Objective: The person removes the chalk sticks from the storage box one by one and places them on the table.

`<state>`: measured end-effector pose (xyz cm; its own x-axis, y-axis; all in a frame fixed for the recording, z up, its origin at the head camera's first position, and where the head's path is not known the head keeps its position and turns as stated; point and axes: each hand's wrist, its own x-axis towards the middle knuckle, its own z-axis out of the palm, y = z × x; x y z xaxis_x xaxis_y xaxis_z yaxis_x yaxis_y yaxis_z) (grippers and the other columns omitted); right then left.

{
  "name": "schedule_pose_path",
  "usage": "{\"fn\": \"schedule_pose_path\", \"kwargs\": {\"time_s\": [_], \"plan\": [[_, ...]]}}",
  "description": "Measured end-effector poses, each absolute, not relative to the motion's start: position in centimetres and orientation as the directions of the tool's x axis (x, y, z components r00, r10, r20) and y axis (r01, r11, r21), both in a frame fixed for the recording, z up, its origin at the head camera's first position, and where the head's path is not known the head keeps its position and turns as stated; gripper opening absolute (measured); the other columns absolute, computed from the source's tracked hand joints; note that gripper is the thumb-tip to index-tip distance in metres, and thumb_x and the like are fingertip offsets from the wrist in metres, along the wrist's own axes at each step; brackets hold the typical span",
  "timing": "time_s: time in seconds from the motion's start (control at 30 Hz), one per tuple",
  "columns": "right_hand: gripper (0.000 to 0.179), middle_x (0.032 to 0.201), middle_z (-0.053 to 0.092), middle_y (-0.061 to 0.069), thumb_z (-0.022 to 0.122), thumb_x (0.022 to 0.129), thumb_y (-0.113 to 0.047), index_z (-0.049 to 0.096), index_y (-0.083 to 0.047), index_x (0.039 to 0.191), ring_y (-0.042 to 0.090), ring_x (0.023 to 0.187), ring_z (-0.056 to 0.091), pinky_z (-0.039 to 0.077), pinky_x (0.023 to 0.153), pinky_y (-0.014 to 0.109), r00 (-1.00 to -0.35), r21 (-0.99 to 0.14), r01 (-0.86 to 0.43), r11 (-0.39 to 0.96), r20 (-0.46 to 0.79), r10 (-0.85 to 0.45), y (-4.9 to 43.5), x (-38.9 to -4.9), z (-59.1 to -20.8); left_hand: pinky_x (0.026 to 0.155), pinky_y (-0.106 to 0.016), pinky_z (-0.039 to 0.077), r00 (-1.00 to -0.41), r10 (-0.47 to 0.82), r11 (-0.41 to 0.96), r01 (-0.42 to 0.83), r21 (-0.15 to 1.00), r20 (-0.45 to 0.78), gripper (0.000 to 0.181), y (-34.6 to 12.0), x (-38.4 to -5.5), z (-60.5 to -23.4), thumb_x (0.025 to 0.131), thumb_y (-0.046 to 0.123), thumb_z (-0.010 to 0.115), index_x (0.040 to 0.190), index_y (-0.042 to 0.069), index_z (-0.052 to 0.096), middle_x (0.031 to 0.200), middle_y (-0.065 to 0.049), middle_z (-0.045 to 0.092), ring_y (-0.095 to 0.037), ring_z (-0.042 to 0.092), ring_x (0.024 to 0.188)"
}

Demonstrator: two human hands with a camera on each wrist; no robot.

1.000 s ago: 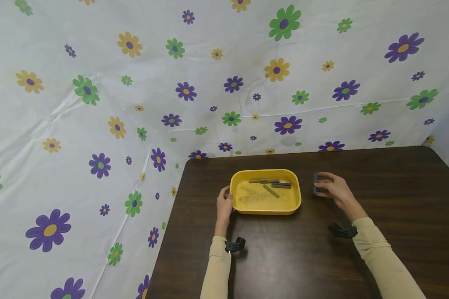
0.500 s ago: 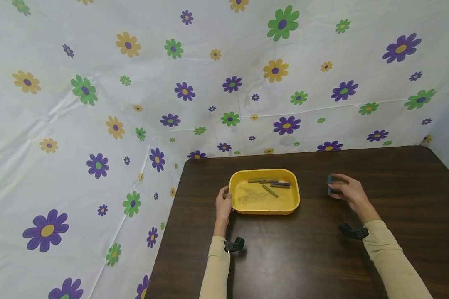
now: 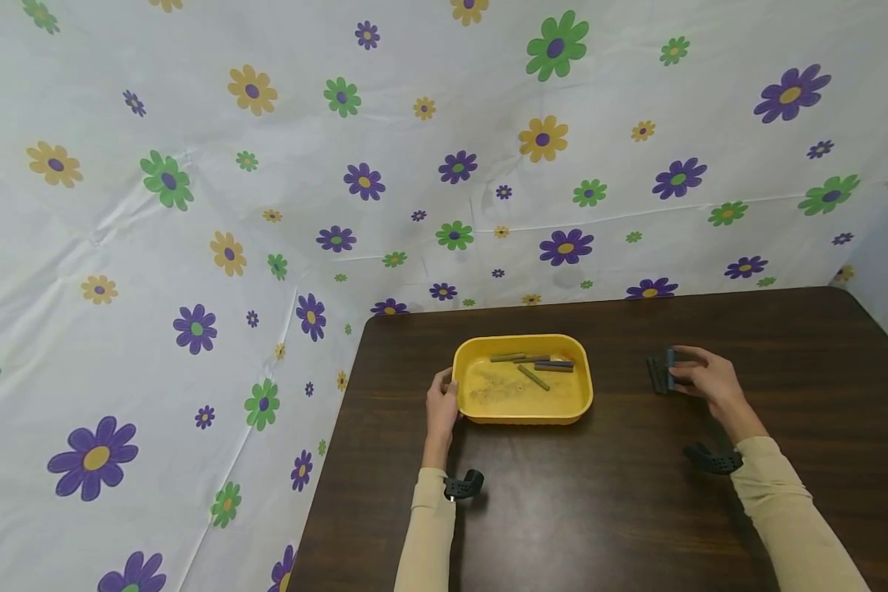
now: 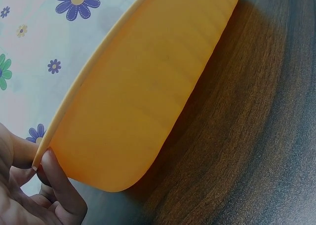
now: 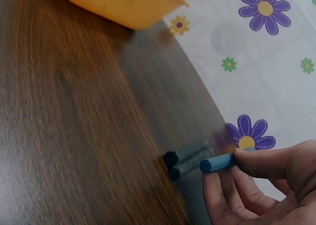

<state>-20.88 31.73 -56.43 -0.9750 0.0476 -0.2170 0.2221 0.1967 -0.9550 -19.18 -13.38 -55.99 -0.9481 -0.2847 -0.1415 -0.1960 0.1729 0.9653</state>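
Table (image 3: pixel 548 510), dark wood-grained top, left and far edges in view, far corners rounded. Nearest: two cream sleeves (image 3: pixel 792 510), each with a black wrist strap (image 3: pixel 464 485) beyond the cuff. Left hand (image 3: pixel 441 407): at the tray's left end, towards the table's left edge; fingers and thumb pinching the rim. Yellow tray (image 3: pixel 521 419), oblong with rounded corners: set near the table's far left corner, long sides roughly along the far edge; dark smudges on its floor. Contents, nearest first: one olive stick (image 3: pixel 534 377) lying aslant; beyond it a group of thin sticks (image 3: pixel 554 368), olive, brownish and dark blue, below the tray's far rim. Right hand (image 3: pixel 718 382): right of the tray, towards the table's far edge; thumb and fingertips grasping one blue stick (image 5: pixel 219 163); whether this meets the tabletop cannot be told. Just left of it, two dark sticks (image 3: pixel 656 376) side by side on the table. Farthest: white sheet (image 3: pixel 414 107), printed with purple, green and yellow flowers, behind the table's far edge.
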Motion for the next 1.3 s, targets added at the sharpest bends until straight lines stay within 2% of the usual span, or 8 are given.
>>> {"fn": "schedule_pose_path", "kwargs": {"time_s": [0.13, 0.3, 0.53, 0.67, 0.77, 0.83, 1.0, 1.3], "plan": [[0.06, 0.115, 0.069, 0.012, 0.06, 0.103, -0.002, 0.032, 0.015, 0.153, -0.004, 0.081, 0.064, 0.06, 0.074, 0.028, -0.977, -0.937, 0.215, 0.276, -0.208, 0.056, 31.9, -20.8, -56.4, 0.052, -0.023, 0.044, -0.947, -0.287, 0.17, -0.197, 0.966, -0.142, 0.034, -13.4, -19.2, -56.0, 0.11, 0.014, 0.051, 0.141, 0.006, 0.06, 0.103, -0.023, 0.059, -0.012, 0.048, 0.061], [0.056, 0.128, 0.059, 0.038, 0.057, 0.104, -0.001, 0.033, 0.017, 0.152, -0.006, 0.079, 0.062, 0.06, 0.074, 0.028, -0.979, -0.918, 0.202, 0.342, -0.195, 0.056, 32.1, -20.6, -56.9, 0.055, -0.027, 0.044, -0.955, -0.259, 0.142, -0.183, 0.973, -0.142, 0.034, -13.5, -19.2, -56.2, 0.11, 0.014, 0.05, 0.142, 0.006, 0.059, 0.103, -0.024, 0.059, -0.012, 0.048, 0.059], [0.052, 0.129, 0.057, 0.042, 0.059, 0.102, 0.0, 0.041, 0.016, 0.148, -0.005, 0.078, 0.061, 0.06, 0.071, 0.027, -0.985, -0.885, 0.171, 0.433, -0.148, 0.086, 31.9, -20.8, -57.6, 0.055, -0.027, 0.043, -0.957, -0.253, 0.141, -0.184, 0.973, -0.144, 0.035, -13.5, -19.1, -56.3, 0.111, 0.016, 0.049, 0.143, 0.007, 0.059, 0.102, -0.024, 0.058, -0.012, 0.046, 0.058], [0.049, 0.123, 0.063, 0.039, 0.061, 0.101, 0.0, 0.046, 0.016, 0.145, 0.022, 0.088, 0.072, 0.061, 0.072, 0.032, -0.989, -0.852, 0.146, 0.503, -0.111, 0.099, 31.6, -20.9, -57.7, 0.055, -0.027, 0.043, -0.955, -0.258, 0.142, -0.188, 0.972, -0.147, 0.035, -13.4, -19.1, -56.3, 0.111, 0.016, 0.049, 0.143, 0.007, 0.059, 0.101, -0.024, 0.059, -0.012, 0.046, 0.058], [0.047, 0.122, 0.064, 0.038, 0.06, 0.102, -0.002, 0.048, 0.016, 0.143, 0.04, 0.1, 0.07, 0.061, 0.073, 0.036, -0.99, -0.846, 0.14, 0.514, -0.103, 0.1, 31.5, -20.9, -57.6, 0.055, -0.027, 0.043, -0.955, -0.259, 0.142, -0.187, 0.972, -0.146, 0.035, -13.4, -19.1, -56.3, 0.111, 0.016, 0.049, 0.143, 0.007, 0.059, 0.102, -0.024, 0.059, -0.012, 0.046, 0.057], [0.046, 0.122, 0.064, 0.038, 0.057, 0.103, -0.002, 0.048, 0.016, 0.144, 0.034, 0.097, 0.07, 0.061, 0.073, 0.034, -0.989, -0.85, 0.145, 0.506, -0.107, 0.103, 31.5, -20.9, -57.6, 0.054, -0.027, 0.043, -0.955, -0.259, 0.145, -0.184, 0.972, -0.142, 0.035, -13.4, -19.1, -56.3, 0.111, 0.016, 0.05, 0.143, 0.007, 0.059, 0.102, -0.024, 0.059, -0.012, 0.046, 0.057], [0.044, 0.127, 0.061, 0.038, 0.048, 0.108, -0.005, 0.045, 0.016, 0.146, -0.003, 0.082, 0.06, 0.059, 0.07, 0.025, -0.984, -0.879, 0.176, 0.444, -0.139, 0.113, 31.5, -20.9, -57.7, 0.054, -0.026, 0.043, -0.952, -0.268, 0.153, -0.194, 0.969, -0.148, 0.034, -13.5, -19.2, -56.3, 0.111, 0.017, 0.05, 0.143, 0.009, 0.059, 0.102, -0.024, 0.059, -0.011, 0.045, 0.057], [0.045, 0.128, 0.059, 0.039, 0.038, 0.111, -0.01, 0.042, 0.018, 0.147, -0.006, 0.08, 0.06, 0.059, 0.072, 0.023, -0.973, -0.922, 0.212, 0.325, -0.167, 0.161, 31.1, -20.7, -57.7, 0.053, -0.024, 0.042, -0.948, -0.273, 0.146, -0.206, 0.968, -0.161, 0.034, -13.5, -19.2, -56.2, 0.11, 0.018, 0.051, 0.142, 0.009, 0.06, 0.104, -0.025, 0.058, -0.011, 0.046, 0.058]]}}
